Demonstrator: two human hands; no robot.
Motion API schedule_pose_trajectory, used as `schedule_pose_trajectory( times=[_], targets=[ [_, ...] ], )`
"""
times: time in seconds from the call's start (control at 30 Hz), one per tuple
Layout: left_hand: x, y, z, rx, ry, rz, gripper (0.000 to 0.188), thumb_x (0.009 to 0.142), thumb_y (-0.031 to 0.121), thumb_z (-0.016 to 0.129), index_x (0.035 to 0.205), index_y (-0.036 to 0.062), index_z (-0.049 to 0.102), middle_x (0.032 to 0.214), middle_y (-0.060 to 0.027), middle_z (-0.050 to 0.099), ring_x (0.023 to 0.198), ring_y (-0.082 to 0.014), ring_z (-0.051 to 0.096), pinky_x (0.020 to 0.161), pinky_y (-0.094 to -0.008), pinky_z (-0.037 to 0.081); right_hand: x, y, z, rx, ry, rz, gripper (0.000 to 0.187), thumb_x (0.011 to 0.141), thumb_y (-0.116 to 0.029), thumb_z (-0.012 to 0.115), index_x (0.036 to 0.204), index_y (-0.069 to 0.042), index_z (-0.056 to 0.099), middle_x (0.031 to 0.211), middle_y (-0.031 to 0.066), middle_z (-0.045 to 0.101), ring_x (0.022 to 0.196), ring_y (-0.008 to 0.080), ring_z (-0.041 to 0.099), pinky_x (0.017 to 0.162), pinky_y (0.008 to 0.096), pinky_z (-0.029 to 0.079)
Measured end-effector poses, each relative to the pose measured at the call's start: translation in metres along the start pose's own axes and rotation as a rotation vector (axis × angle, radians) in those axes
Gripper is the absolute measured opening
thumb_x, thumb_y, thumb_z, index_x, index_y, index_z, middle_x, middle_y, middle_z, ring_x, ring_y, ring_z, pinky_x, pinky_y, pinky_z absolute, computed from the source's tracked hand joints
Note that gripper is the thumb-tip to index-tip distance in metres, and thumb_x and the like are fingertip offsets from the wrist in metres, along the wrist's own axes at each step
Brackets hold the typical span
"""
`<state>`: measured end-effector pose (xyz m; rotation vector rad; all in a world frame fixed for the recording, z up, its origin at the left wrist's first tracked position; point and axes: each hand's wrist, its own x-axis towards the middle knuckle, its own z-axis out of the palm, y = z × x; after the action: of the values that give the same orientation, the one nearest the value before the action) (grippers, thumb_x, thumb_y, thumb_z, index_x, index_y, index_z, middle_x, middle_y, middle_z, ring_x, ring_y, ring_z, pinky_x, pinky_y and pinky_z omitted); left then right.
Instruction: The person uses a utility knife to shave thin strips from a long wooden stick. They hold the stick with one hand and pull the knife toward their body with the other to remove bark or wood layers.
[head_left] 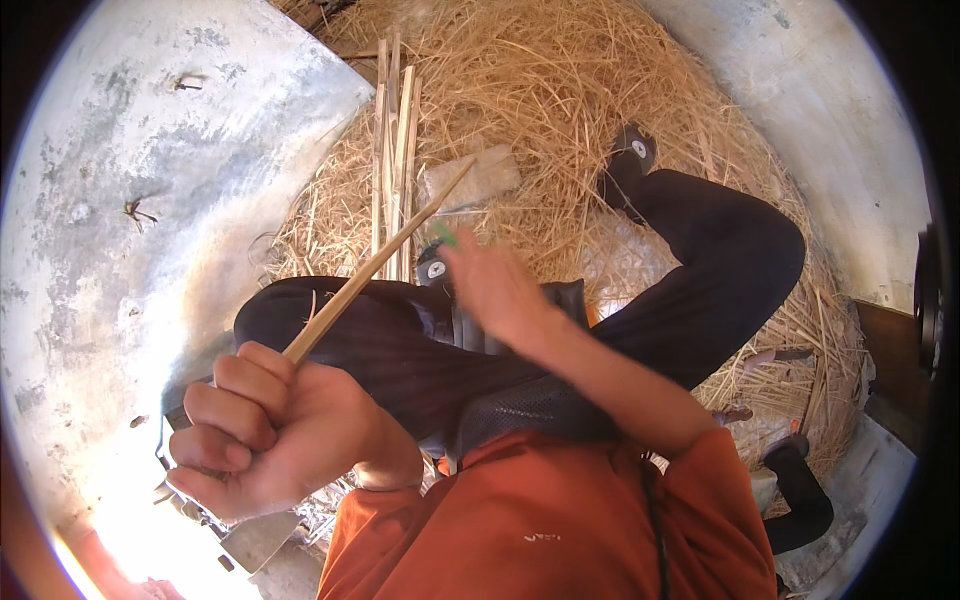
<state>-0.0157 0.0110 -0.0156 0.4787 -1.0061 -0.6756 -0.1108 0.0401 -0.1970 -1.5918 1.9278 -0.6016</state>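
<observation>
My left hand (290, 425) is closed round the thick end of a pale bamboo strip (375, 262). The strip slants up and to the right, narrowing to its far tip. Beside the strip's upper half, my right hand (500, 295) is blurred by motion. A small green object (445, 235) shows at its fingertips; its kind cannot be made out. Whether that hand touches the strip is unclear.
Several long split bamboo strips (392, 160) lie beyond my hands, beside a flat pale block (475, 175). Loose shavings (560, 90) cover the floor. My bent dark-trousered legs (690, 290) frame the work. A pale wall (170, 150) stands at left.
</observation>
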Motion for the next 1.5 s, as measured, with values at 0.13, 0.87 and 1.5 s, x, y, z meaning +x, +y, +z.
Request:
schedule_pose_trajectory(
  times=[0.13,0.87,1.5],
  targets=[
    [-0.015,0.003,-0.008,-0.067,-0.265,-0.006,0.043,0.098,0.03,0.033,0.058,0.0175,0.024,0.055,0.0043,0.015,0.045,-0.0079,0.015,0.044,-0.0248,0.014,0.019,0.152,0.077,-0.159,-0.123,0.23,0.033,0.096,-0.025,0.044,0.099,0.004,0.058,0.101,0.0264,0.06,0.084,0.0421,0.064,0.07,0.0503,0.052],
    [0.01,0.005,-0.032,-0.289,-0.535,-0.133,0.038,0.095,0.03,0.033,0.06,0.013,0.032,0.042,-0.0008,0.03,0.032,-0.0105,0.021,0.032,-0.0268,0.021,-0.073,-0.083,-0.071,0.439,0.076,-0.106,0.018,0.094,-0.017,0.054,0.093,-0.002,0.044,0.053,0.0199,0.052,0.051,0.0415,0.056,0.045,0.0484,0.041],
    [-0.008,0.012,-0.026,-0.213,-0.209,-0.116,0.038,0.093,0.03,0.037,0.06,0.014,0.028,0.045,0.0012,0.023,0.038,-0.0088,0.015,0.036,-0.0252,0.016,-0.074,-0.014,0.002,0.066,0.317,-0.126,0.023,0.095,-0.023,0.05,0.096,0.0,0.048,0.058,0.0226,0.057,0.059,0.0461,0.058,0.054,0.0505,0.048]
  ],
)
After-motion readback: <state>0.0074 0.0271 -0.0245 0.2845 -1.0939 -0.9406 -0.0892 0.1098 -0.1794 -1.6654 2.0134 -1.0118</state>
